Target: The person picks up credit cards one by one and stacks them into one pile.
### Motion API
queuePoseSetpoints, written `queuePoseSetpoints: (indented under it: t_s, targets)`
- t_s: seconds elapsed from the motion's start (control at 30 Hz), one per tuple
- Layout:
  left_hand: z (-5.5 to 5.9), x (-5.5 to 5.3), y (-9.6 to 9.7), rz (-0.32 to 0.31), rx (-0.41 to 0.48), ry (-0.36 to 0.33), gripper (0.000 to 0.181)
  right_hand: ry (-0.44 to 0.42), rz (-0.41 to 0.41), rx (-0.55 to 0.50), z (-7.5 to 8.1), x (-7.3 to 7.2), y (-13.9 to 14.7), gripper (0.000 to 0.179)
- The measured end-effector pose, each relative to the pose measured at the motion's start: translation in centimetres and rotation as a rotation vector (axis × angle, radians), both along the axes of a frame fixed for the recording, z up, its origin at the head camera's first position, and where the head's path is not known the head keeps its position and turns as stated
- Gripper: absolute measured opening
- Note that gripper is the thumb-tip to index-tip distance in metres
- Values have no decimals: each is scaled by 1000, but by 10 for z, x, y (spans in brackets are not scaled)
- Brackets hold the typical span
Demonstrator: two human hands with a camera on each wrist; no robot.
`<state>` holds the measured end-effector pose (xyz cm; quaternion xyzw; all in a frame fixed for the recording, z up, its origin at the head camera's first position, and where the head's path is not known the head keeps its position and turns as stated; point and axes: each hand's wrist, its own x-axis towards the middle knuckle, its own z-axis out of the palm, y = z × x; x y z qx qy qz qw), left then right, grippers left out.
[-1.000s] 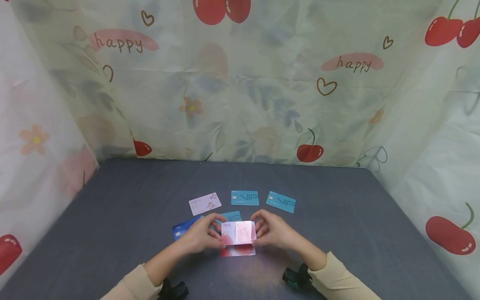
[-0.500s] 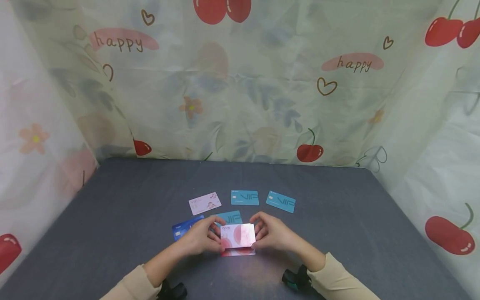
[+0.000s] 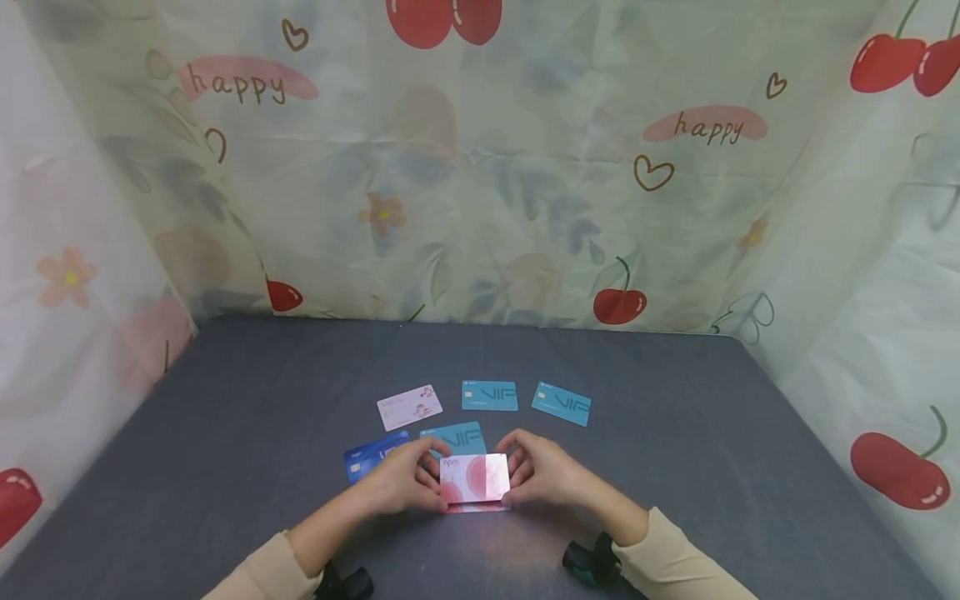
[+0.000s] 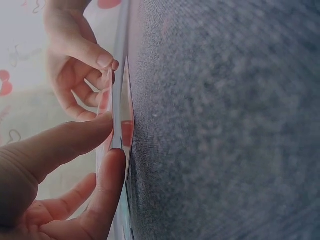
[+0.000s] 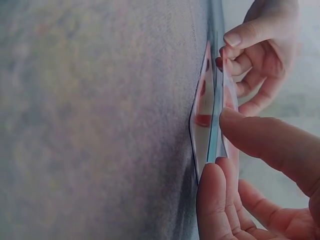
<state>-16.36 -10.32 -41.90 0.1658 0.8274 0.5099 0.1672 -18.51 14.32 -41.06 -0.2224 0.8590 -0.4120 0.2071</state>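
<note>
A pale pink card with darker pink circles (image 3: pixel 463 479) is held level by both hands, one at each short side. My left hand (image 3: pixel 403 478) pinches its left edge between thumb and fingers. At the opposite edge my right hand (image 3: pixel 547 475) pinches it the same way. Beneath it lies a second card in pink and red (image 3: pixel 477 507), of which the head view shows only the near strip. Both wrist views show a narrow gap between the held card (image 4: pixel 106 97) and the lower card (image 5: pixel 202 117), which lies on the dark cloth.
Just behind the hands lies a teal VIP card (image 3: pixel 459 435), with a blue card (image 3: pixel 363 457) partly hidden by the left hand. Farther back are a light pink card (image 3: pixel 410 407), a middle teal card (image 3: pixel 490 396) and a right teal card (image 3: pixel 562 404). A patterned curtain (image 3: pixel 480 208) borders the grey tabletop (image 3: pixel 675 433).
Both hands have drawn the held card toward the person, so it covers more of the lower card. More of the near teal card now shows behind it.
</note>
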Motion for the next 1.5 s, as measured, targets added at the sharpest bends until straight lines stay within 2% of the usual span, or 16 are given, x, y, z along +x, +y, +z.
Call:
queuePoseSetpoints:
  t_s: [0.27, 0.67, 1.0, 1.5]
  targets:
    - [1, 2, 2, 2, -33, 27, 59, -13, 3, 12, 0, 1, 0, 53]
    - [4, 4, 4, 4, -69, 23, 56, -8, 25, -22, -1, 1, -1, 52]
    - [2, 5, 5, -2, -75, 40, 55, 7, 38, 10, -4, 1, -1, 51]
    - [2, 6, 8, -2, -149, 57, 53, 24, 42, 47, -3, 1, -4, 50]
